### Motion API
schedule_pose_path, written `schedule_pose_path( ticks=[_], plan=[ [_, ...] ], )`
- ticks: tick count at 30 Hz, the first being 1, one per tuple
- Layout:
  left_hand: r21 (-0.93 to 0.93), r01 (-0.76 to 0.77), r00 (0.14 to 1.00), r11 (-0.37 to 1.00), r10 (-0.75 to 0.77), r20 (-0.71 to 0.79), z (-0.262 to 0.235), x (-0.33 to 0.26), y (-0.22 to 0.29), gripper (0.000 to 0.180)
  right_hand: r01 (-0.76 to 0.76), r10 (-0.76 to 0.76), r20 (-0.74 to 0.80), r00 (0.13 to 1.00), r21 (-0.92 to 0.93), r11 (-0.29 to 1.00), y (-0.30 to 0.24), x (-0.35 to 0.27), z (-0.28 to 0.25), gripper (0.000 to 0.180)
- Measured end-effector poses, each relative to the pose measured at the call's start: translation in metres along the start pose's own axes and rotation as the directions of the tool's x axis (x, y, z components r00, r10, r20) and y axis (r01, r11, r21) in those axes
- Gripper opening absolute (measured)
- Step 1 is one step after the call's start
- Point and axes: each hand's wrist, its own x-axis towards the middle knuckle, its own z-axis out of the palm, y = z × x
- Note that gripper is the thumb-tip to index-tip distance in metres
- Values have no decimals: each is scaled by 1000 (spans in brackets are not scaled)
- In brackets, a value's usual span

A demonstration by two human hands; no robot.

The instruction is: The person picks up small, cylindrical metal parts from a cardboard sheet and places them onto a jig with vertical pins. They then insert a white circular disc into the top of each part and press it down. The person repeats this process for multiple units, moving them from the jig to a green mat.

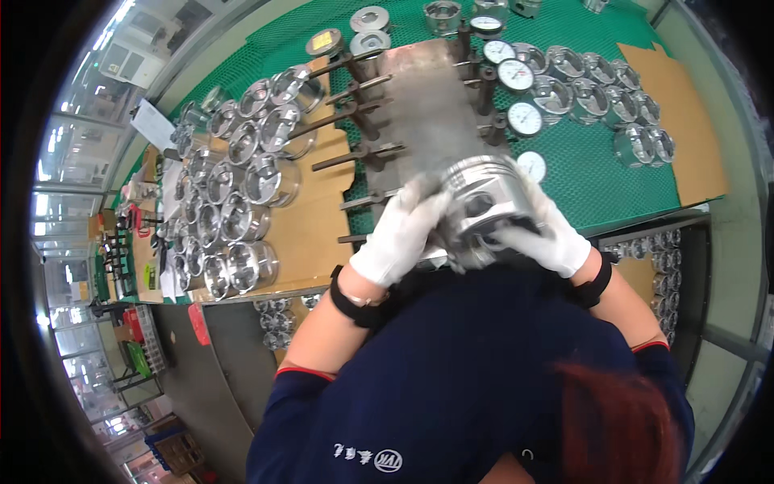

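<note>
A shiny metal engine piston (pixel 488 198) is held close to my body, tilted so that its ring grooves and pin bore show. My left hand (pixel 403 226), in a white glove, grips its left side. On the other side my right hand (pixel 552 238), gloved too, has its fingers curled round the piston's skirt. The piston is slightly blurred, and its underside is partly hidden by the fingers. Just beyond the hands lies a grey metal plate (pixel 435 109), flanked by dial gauges (pixel 516 74) on its right and clamp-like metal rods (pixel 359 153) on its left.
Several pistons (pixel 242 194) stand in rows on cardboard (pixel 322 234) at the left. More pistons (pixel 592 89) stand on the green mat (pixel 580 185) at the right, beside another cardboard sheet (pixel 685 145). Below the table, shelves hold further pistons (pixel 665 266).
</note>
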Motion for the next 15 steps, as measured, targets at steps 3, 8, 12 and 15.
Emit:
schedule_pose_path(
  ticks=[3, 8, 12, 15],
  plan=[
    [-185, -78, 981, 980, 109, 161, 17, -26, 18, 55, -104, 126, -80, 989, 233, 967, -41, -14, -30, 63],
    [619, -260, 737, 741, 566, -369, -53, -38, -11, 62, 198, -131, -485, 865, 89, 976, -5, -56, -129, 41],
    [850, 466, 500, 246, 720, -482, -170, -97, -70, 66, -82, 135, -700, 701, 109, 991, 34, -45, -210, 37],
    [704, 678, 524, 212, 531, -666, -203, -124, -94, 51, -340, 371, -652, 661, 181, 923, 81, -28, -266, 40]
  ],
)
